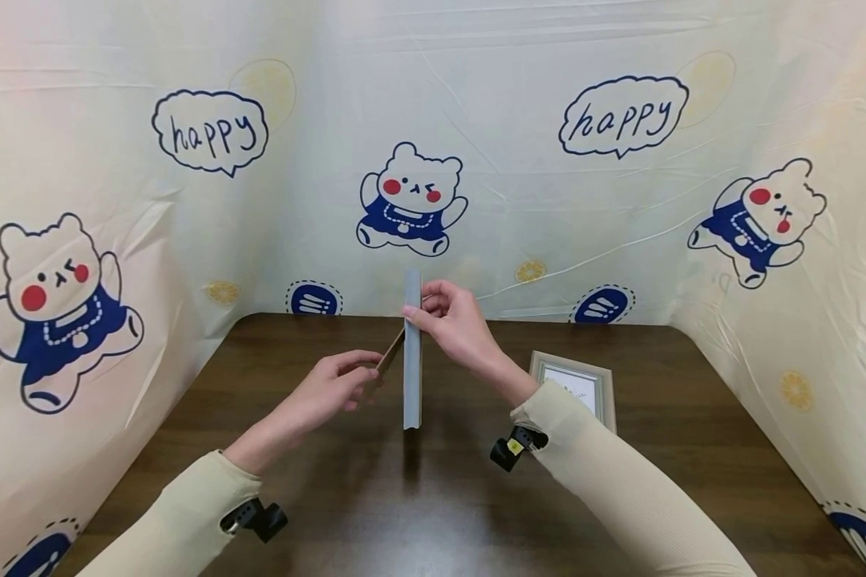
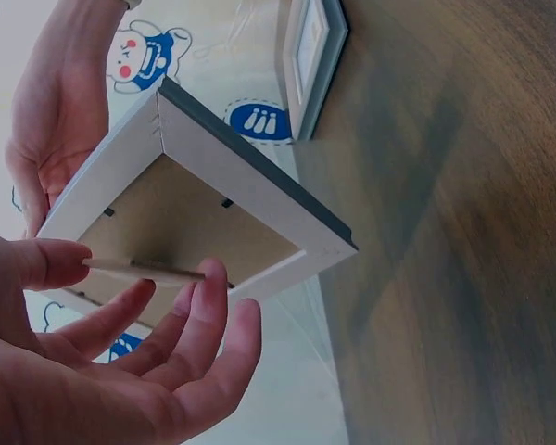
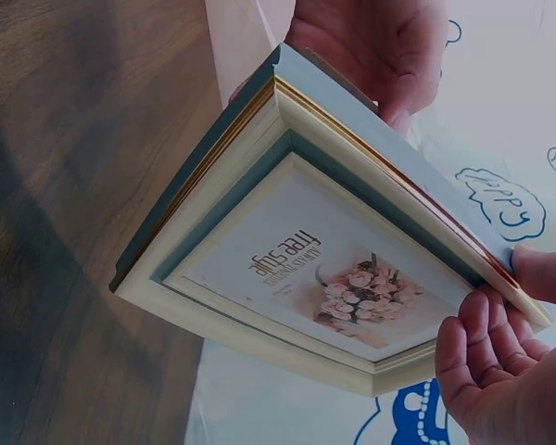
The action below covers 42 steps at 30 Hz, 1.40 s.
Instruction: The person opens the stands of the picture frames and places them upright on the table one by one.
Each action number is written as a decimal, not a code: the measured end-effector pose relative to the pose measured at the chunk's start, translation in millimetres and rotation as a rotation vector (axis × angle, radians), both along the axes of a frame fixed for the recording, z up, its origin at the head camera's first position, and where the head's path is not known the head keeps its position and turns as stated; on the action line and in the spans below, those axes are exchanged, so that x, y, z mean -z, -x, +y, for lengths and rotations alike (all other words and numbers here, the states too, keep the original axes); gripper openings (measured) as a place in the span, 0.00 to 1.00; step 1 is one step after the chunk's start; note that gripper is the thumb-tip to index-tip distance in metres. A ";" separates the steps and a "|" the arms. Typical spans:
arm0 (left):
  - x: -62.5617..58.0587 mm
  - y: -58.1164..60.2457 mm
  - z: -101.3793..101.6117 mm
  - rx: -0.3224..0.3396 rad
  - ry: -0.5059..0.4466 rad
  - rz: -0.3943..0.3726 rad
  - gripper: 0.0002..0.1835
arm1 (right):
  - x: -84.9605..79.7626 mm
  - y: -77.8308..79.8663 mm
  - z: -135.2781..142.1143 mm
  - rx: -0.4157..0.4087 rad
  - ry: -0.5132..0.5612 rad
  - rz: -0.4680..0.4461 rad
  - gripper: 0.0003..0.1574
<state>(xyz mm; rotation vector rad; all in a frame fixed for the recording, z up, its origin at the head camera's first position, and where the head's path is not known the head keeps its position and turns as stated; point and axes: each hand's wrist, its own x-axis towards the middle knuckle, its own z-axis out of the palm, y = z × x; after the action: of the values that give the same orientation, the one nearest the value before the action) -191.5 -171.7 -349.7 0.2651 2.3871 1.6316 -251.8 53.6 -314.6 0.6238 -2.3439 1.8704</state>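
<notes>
A picture frame with a blue-grey outer edge is held upright, edge-on to the head camera. My right hand grips it by the far upper part, thumb on the edge and fingers on the front. The right wrist view shows its cream front and an insert with "free style" and pink flowers. At its brown backing, my left hand pinches the brown stand leg between thumb and fingers. That leg stands out at an angle from the back. Small dark tabs line the backing's edges.
A second picture frame lies on the dark wooden table at the right, partly behind my right forearm. A pale curtain printed with bears and "happy" bubbles surrounds the table at the back and sides.
</notes>
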 end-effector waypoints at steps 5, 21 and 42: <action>-1.9 1.4 -1.7 -0.013 0.020 0.009 0.24 | -0.3 -0.1 0.8 0.004 -0.006 -0.009 0.16; 0.7 6.3 -5.7 -0.053 -0.013 -0.001 0.23 | -2.5 -1.1 2.1 0.005 0.005 -0.017 0.16; 2.1 4.0 -4.5 -0.065 -0.058 -0.009 0.22 | -2.8 -1.9 2.2 0.005 0.034 -0.007 0.14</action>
<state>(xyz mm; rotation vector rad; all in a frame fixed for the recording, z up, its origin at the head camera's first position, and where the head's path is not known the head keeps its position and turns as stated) -195.5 -176.2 -351.8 0.1919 2.3687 1.7286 -249.9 55.8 -311.9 0.6081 -2.3106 1.9089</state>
